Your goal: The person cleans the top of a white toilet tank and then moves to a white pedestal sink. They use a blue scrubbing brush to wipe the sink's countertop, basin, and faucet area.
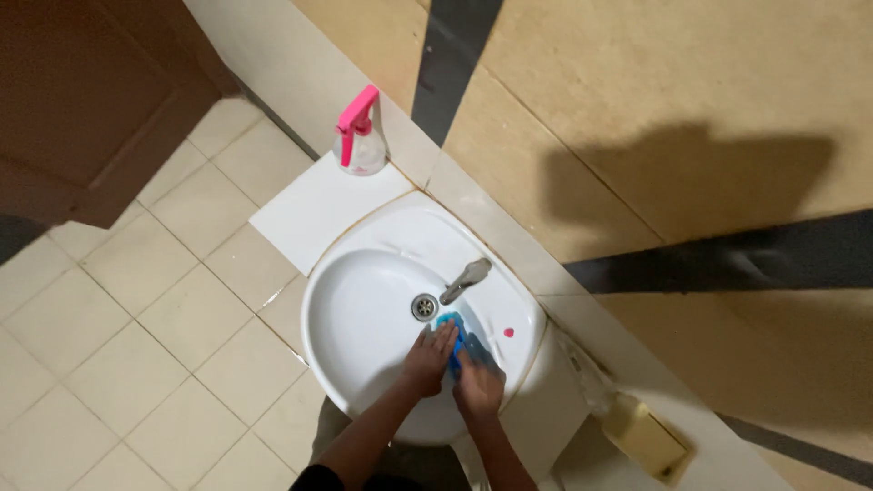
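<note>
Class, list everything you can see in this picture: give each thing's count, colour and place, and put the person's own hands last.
sink: one, white, centre, set against the wall
tap: one, grey metal, on the sink's back rim
drain: one, metal, bottom of the basin
blue cloth: one, blue, inside the basin, between both hands
spray bottle: one, clear with pink trigger, on the white ledge beside the sink
pink dot: one, on the sink's rim
yellowish bar: one, on the ledge at lower right
left hand: one, on the cloth
right hand: one, on the cloth

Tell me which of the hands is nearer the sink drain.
Left. The left hand lies just below the drain; the right hand sits farther off, on the blue cloth.
</note>
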